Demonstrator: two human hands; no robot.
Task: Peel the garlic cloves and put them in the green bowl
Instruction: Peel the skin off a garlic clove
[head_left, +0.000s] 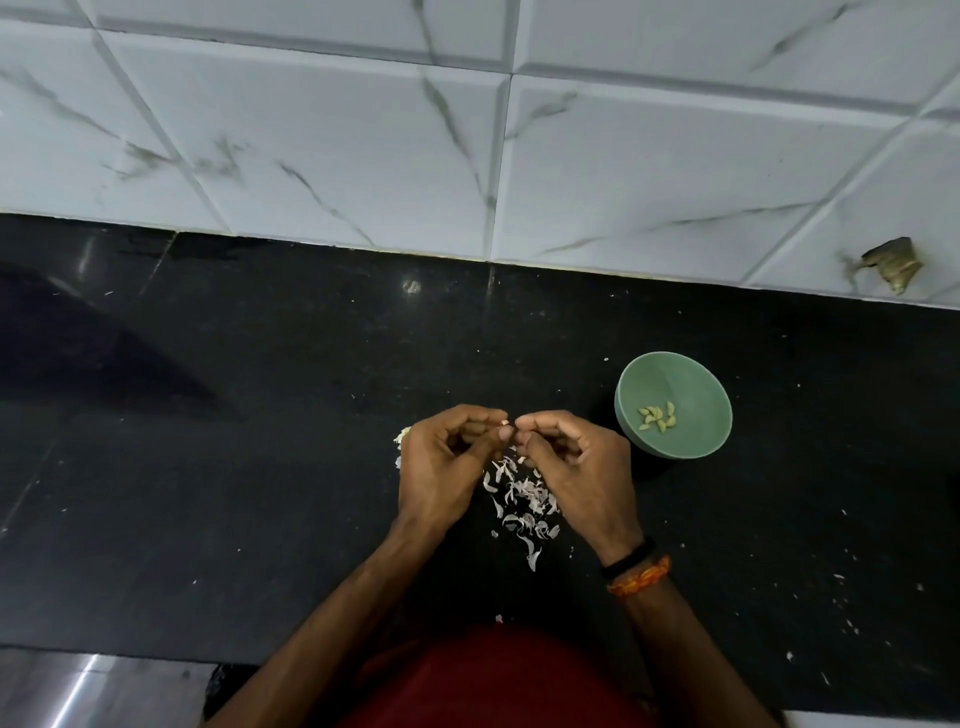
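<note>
Head view looked down past a red garment (498, 680) onto a black stone counter (208, 467) speckled with pale flecks. Nearest lay a heap of papery garlic skins (519, 504) beneath the wrists. Above it the left hand (441, 467) and right hand (576, 467) met fingertip to fingertip, both curled and pinching a small garlic clove (505, 423) between them. Just right of the right hand stood the green bowl (673, 374), holding several peeled cloves (657, 417). Beyond, white marbled wall tiles (467, 130) rose from the counter's far edge.
</note>
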